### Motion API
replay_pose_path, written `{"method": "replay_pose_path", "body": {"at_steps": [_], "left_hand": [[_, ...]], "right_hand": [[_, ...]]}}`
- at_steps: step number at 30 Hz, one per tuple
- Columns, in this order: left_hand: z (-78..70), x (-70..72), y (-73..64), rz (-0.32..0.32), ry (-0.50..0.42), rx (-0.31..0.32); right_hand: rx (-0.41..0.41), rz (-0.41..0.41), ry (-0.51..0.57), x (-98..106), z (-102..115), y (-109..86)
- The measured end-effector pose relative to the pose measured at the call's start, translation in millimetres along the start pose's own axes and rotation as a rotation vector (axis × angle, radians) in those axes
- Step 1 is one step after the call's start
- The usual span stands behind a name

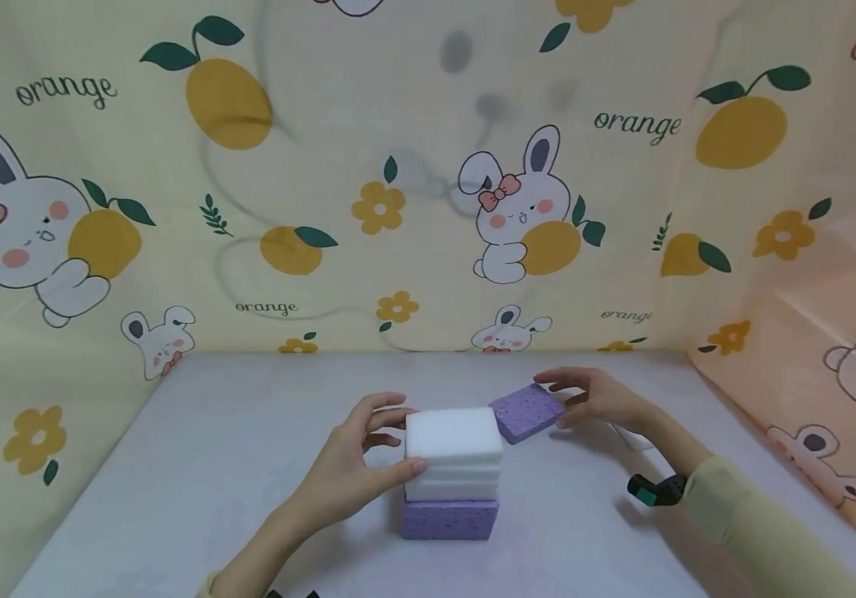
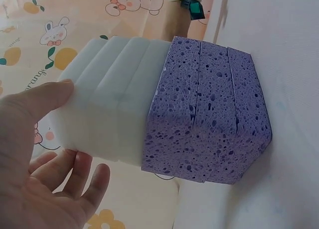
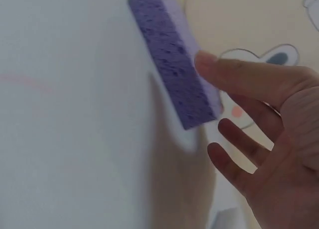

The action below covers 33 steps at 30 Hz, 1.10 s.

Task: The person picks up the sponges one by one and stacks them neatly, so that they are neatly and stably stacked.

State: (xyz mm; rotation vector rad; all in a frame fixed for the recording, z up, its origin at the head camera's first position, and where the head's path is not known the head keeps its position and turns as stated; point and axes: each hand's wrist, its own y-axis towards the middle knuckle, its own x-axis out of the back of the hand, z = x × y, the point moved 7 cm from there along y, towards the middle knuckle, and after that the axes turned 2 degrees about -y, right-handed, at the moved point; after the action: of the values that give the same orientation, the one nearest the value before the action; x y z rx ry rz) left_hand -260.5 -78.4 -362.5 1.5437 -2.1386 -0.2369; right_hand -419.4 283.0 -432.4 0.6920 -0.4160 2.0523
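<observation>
A stack in the middle of the table has purple sponges (image 2: 209, 84) at the bottom and several white sponges (image 1: 453, 436) on top. My left hand (image 1: 356, 457) grips the upper white layers from the left, thumb at the near side and fingers at the far side. To the right of and behind the stack, my right hand (image 1: 599, 399) pinches a loose purple sponge (image 1: 526, 412) by its right end. In the right wrist view this sponge (image 3: 172, 59) is tilted, with the thumb on its pale face and a shadow beneath it.
The white table (image 1: 196, 465) is bordered at the back by a printed cloth (image 1: 413, 108) with rabbits and oranges. Another cloth wall (image 1: 809, 349) stands at the right. A small whitish flat piece (image 1: 633, 438) lies beside the right forearm.
</observation>
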Motion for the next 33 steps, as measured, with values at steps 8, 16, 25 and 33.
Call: {"method": "replay_pose_path", "body": {"at_steps": [8, 16, 25, 33], "left_hand": [[-2.9, -3.1, 0.5, 0.008, -0.01, -0.002], [-4.4, -4.1, -0.6, 0.004, -0.031, 0.004], [-4.0, -2.4, -1.2, -0.002, -0.011, 0.016], [-4.2, -0.9, -2.0, -0.009, -0.011, -0.002]], "right_hand": [[-0.096, -0.035, -0.02, -10, -5, 3.5], [-0.09, 0.0, 0.018, -13, -5, 7.1], [-0.103, -0.024, 0.002, -14, -2, 10.9], [-0.092, -0.068, 0.016, -15, 2, 10.9]]}}
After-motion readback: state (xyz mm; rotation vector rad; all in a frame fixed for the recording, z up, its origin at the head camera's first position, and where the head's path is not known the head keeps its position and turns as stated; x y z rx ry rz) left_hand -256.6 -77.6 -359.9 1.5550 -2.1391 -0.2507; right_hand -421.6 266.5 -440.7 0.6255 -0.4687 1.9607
